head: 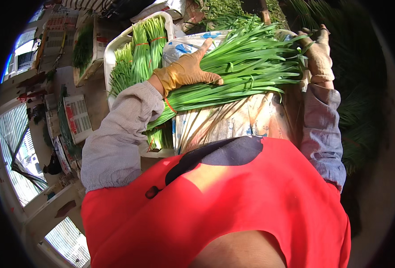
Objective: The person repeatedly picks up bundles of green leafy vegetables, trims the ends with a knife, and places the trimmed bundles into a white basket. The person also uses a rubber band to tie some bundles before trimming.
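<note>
Long green garlic chives (244, 63) lie across a plastic-covered surface (234, 117) in front of me, with a red band round the bunch near its left end. My left hand (190, 72), in an orange-tan glove, rests spread on top of the bunch, thumb and fingers apart. At the leafy right end is my right hand (318, 55), in a pale knit glove, with its fingers spread beside the leaf tips. Whether it touches the leaves is unclear. The underside of the bunch is hidden.
A white plastic crate (108, 63) with several banded bunches stands at the left, partly under the plastic. Cut green scraps (221, 11) lie at the top. More greens (354, 117) lie in shadow at the right. Another crate (98, 43) with greens is farther left.
</note>
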The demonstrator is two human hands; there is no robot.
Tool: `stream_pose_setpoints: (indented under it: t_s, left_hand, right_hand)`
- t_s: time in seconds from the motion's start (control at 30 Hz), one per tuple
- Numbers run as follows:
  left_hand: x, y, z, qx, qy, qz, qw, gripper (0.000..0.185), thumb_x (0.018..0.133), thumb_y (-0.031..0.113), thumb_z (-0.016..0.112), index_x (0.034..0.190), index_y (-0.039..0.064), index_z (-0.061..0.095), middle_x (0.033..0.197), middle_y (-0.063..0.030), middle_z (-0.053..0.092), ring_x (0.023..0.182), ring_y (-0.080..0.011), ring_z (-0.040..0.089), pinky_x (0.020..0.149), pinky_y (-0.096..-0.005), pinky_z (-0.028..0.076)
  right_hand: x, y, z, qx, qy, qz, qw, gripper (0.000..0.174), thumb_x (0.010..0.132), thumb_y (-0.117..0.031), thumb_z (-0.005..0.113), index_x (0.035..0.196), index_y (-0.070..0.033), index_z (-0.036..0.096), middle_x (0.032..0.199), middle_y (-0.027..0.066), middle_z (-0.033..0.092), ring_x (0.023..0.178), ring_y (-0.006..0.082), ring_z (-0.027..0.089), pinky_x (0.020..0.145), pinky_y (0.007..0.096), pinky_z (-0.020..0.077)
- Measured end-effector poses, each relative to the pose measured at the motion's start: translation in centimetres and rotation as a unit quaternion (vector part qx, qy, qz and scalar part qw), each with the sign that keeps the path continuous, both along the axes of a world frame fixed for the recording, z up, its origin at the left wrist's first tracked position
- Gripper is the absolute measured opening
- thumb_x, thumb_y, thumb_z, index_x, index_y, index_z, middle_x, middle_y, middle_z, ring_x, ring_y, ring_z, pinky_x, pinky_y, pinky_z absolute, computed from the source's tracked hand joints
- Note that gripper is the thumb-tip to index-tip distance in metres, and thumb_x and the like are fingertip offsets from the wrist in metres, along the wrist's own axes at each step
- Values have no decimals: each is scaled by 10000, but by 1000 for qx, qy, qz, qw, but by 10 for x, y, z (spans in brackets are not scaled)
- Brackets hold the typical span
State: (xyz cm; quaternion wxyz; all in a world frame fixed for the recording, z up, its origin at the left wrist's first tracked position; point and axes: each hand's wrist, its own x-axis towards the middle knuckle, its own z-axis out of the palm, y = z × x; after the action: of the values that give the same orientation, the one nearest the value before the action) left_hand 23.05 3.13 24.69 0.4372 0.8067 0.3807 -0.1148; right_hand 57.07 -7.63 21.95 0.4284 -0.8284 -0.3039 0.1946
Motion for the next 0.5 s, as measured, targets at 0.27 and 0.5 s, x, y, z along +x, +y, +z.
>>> stream_pose_setpoints:
  t_s: [0.27,0.5]
  left_hand:
    - [14,-15,12,87,-13,162,983,686,859,471,796,1274,-53,640,1110,-153,714,1001,-207,662,893,-322,519]
    - [-11,-6,6,41,-154,338,928,299,922,177,782,1128,-27,709,972,-48,744,781,-92,666,708,-243,551]
  right_hand:
    - [-21,-33,60,294,61,179,937,503,928,-116,723,1389,-26,541,1163,93,698,988,153,665,879,270,536]
    - [-136,-73,31,-72,-158,531,830,581,830,-210,746,1360,-113,530,1052,140,676,999,353,649,854,452,551]
